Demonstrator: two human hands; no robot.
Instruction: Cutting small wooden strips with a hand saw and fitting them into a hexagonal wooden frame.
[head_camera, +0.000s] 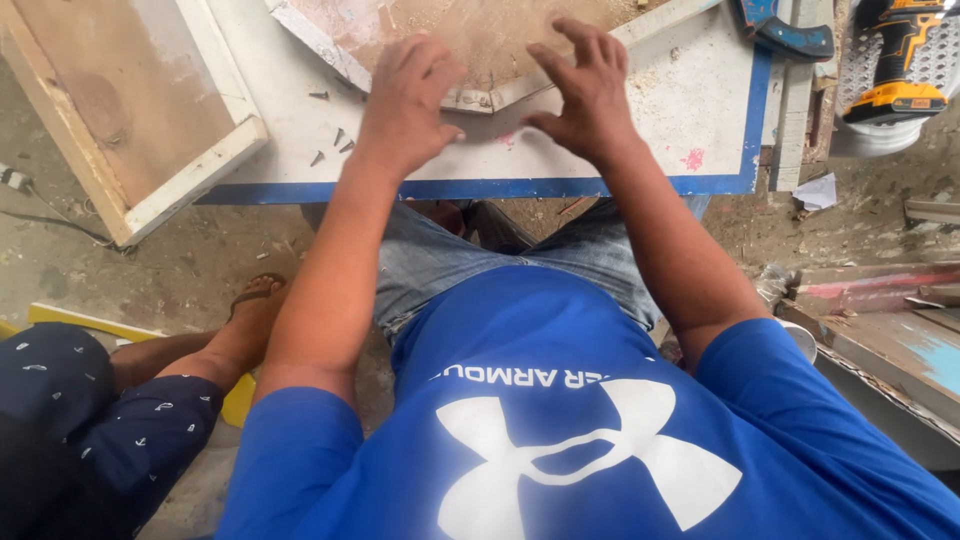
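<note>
Light: soft, even daylight, bright overall
Shadows: faint and diffuse beneath the left hand (405, 105) and right hand (585, 90) on the white tabletop (600, 150)
Glare: none; pale surfaces slightly washed out
Focus: mostly sharp, fingertips slightly blurred
Distortion: wide-angle stretch towards the edges

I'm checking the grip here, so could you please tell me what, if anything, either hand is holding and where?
Nothing is gripped. The left hand presses flat on the wooden frame at its corner joint; the right hand hovers beside it, fingers spread.
</note>
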